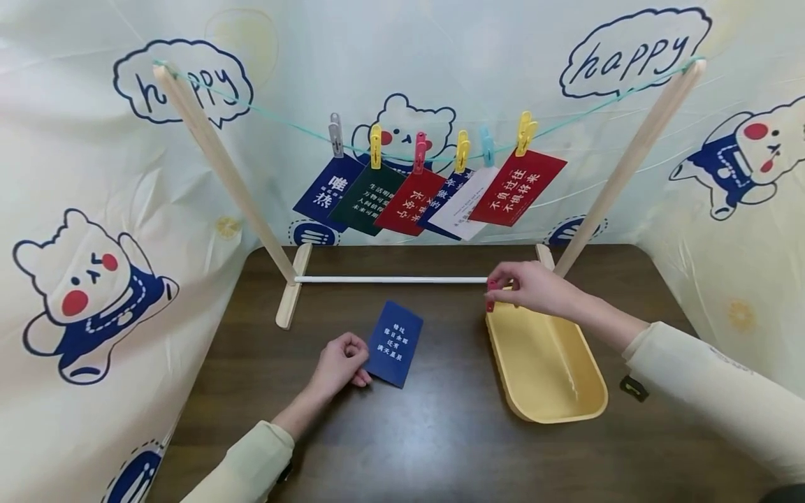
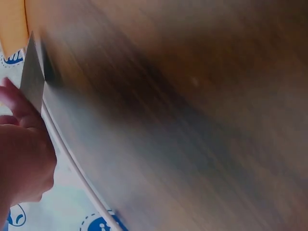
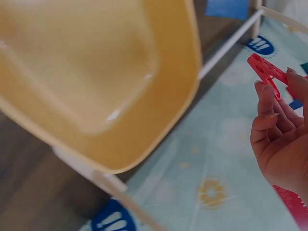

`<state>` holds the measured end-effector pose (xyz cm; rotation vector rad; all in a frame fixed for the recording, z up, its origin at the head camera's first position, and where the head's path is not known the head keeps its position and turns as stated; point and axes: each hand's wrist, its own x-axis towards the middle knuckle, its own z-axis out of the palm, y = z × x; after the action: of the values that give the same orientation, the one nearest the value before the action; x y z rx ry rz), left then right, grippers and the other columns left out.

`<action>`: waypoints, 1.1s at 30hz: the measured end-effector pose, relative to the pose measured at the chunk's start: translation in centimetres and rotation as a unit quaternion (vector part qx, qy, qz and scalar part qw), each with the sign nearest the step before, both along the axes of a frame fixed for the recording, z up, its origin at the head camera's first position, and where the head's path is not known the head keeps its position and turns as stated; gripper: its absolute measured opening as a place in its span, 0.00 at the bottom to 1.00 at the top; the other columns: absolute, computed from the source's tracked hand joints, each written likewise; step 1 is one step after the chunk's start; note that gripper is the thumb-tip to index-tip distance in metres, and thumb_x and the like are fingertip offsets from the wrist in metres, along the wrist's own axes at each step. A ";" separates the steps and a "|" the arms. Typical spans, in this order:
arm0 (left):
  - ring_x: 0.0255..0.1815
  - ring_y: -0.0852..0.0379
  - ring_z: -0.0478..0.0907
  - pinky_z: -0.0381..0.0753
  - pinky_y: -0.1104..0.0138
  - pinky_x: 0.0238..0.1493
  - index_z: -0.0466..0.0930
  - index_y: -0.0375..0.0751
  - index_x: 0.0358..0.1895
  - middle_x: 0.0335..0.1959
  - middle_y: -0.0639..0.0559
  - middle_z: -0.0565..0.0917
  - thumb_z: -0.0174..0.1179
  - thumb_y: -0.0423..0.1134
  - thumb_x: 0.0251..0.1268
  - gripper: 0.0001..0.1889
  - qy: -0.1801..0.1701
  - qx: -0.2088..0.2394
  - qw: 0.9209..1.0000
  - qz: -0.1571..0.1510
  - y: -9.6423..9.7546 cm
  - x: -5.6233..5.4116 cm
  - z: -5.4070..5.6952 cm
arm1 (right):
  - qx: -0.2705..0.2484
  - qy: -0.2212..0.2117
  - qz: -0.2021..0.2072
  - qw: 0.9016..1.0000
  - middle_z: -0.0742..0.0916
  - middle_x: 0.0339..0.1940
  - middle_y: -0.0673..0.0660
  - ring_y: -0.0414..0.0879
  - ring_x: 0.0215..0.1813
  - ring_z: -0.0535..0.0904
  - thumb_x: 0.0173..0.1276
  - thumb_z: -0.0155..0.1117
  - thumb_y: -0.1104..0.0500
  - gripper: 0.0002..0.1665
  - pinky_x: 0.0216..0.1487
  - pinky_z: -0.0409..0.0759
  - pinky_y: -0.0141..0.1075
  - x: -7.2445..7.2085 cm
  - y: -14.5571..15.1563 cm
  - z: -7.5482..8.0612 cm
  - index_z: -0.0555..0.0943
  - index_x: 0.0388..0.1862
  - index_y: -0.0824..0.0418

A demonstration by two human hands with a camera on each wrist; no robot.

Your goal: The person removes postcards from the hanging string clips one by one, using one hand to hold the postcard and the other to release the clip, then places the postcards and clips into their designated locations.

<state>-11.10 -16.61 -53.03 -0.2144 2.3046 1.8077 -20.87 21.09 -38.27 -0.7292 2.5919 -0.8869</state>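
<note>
My left hand (image 1: 339,363) pinches the left edge of a dark blue card (image 1: 396,342) with white writing, over the middle of the table. In the left wrist view the same card (image 2: 32,72) appears nearly edge-on beside the fingers. My right hand (image 1: 534,286) holds a red clothespin (image 1: 490,297) between thumb and fingers, above the far left corner of a yellow tray (image 1: 553,370). The right wrist view shows the clothespin (image 3: 262,67) gripped near one end.
Behind, a teal string (image 1: 283,122) hangs between two wooden posts (image 1: 220,164). Several cards, such as a red one (image 1: 518,187), hang from it by colored clothespins. A white rod (image 1: 390,279) joins the posts low down. A small dark object (image 1: 634,388) lies right of the tray.
</note>
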 end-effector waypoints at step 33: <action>0.16 0.59 0.76 0.73 0.66 0.23 0.81 0.44 0.24 0.17 0.57 0.82 0.69 0.42 0.69 0.14 -0.028 -0.264 0.943 -0.198 -1.1 0.5 0.6 | 0.220 -0.173 0.049 0.959 0.85 0.16 0.54 0.38 0.17 0.74 0.72 0.68 0.50 0.20 0.22 0.80 0.33 1.8 4.7 -7.4 0.91 0.22 0.58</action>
<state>-10.64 -17.75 -52.48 0.1153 2.5158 0.9651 -19.05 25.81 -45.72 -0.5135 2.2939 -0.3431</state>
